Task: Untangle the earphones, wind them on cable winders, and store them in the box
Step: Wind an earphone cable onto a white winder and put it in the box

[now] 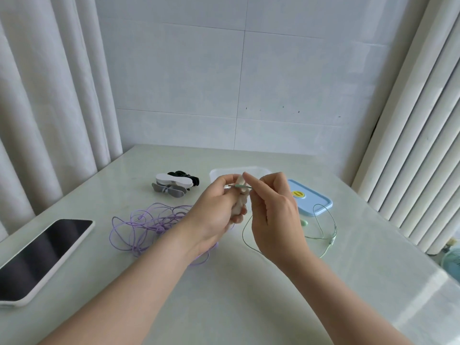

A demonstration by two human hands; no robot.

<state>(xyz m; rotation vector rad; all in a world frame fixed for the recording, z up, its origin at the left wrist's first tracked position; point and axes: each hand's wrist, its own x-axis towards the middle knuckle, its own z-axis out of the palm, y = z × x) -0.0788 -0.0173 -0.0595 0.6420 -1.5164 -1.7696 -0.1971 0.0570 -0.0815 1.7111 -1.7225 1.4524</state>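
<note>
My left hand (pixel 219 207) grips a white cable winder (pixel 239 200) above the middle of the table. My right hand (pixel 273 210) pinches the plug end of the green earphones against the winder's upper part. The green earphones' cable (pixel 323 235) trails down to the table on the right, with an earbud (pixel 304 222) lying by the lid. A tangled heap of purple earphones (pixel 149 225) lies on the table to the left, partly under my left forearm. The clear box (pixel 216 173) stands behind my hands, mostly hidden by them.
Spare winders in white, grey and black (pixel 174 184) are piled at the back left. A light blue lid (pixel 311 200) with a yellow sticker lies right of the box. A phone (pixel 42 257) lies screen-up at the left edge. Curtains hang on both sides of the tiled wall.
</note>
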